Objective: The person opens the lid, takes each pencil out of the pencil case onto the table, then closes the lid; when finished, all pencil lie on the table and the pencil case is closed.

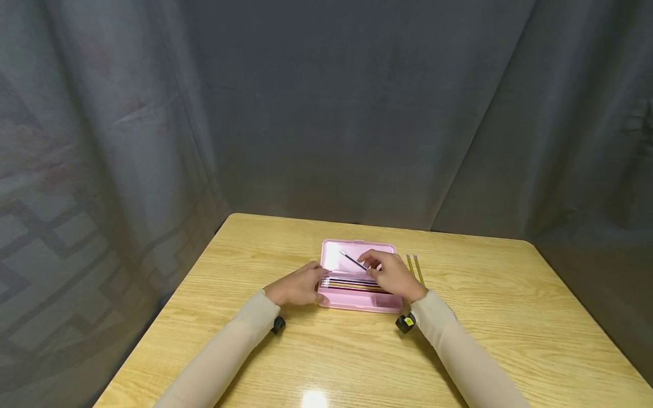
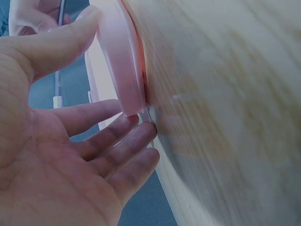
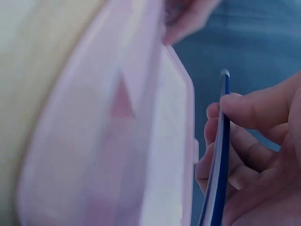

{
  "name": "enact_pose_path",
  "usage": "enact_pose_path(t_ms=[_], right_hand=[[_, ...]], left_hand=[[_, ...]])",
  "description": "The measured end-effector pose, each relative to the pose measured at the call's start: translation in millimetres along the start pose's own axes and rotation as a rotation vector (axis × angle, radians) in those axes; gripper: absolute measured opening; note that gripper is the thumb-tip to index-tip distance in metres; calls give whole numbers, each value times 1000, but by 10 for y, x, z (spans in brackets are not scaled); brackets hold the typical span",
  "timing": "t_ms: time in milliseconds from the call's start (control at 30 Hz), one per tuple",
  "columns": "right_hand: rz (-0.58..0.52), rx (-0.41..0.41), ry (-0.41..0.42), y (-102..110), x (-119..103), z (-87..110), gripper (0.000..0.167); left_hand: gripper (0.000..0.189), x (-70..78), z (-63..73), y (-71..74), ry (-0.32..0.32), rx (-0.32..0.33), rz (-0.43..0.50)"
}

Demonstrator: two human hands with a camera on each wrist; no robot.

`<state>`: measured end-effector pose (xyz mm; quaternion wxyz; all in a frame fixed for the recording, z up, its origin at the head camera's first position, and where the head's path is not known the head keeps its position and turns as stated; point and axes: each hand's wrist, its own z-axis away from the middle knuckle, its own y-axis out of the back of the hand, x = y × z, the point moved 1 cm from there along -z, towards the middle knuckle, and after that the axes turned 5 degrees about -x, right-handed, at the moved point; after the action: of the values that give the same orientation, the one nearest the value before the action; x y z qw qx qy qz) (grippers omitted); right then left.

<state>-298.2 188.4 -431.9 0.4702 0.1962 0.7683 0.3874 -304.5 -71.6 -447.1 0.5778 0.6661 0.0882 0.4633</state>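
A pink pencil case (image 1: 357, 302) lies open on the table, its lid tipped back. Several pencils (image 1: 347, 285) lie side by side in its tray, with white ends toward the left. My left hand (image 1: 302, 285) holds the case's left end, thumb at the near side and fingers at the end and far side. Above the open case, my right hand (image 1: 391, 276) pinches a dark blue striped pencil (image 3: 223, 146) between thumb and fingers. In the head view that pencil slants, its pale end up and to the left over the lid.
Two yellow pencils (image 1: 418, 271) lie on the wooden table (image 1: 326, 357) just right of the case, partly hidden by the right hand. A small compartment (image 1: 384, 300) sits at the tray's right end. Grey curtains (image 1: 326, 113) hang behind the table and along its sides.
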Motion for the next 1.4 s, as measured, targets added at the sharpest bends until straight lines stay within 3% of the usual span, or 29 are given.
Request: enact_pose_path(t_ms=[400,700,1100,1400], right_hand=[[-21,179,-179,509,255,141,40],[-14,211,-276,714,430,315,43],[-18,161,-398,808,713,532,46],[31,-18,-500,722,955,607,48]], left_hand=[[73,-5,18,-2,23,-25,-11],[71,-21,7,-12,25,-27,-22],[69,-12,-13,-14,15,-14,-7],[70,-4,-9,-20,26,-21,0]])
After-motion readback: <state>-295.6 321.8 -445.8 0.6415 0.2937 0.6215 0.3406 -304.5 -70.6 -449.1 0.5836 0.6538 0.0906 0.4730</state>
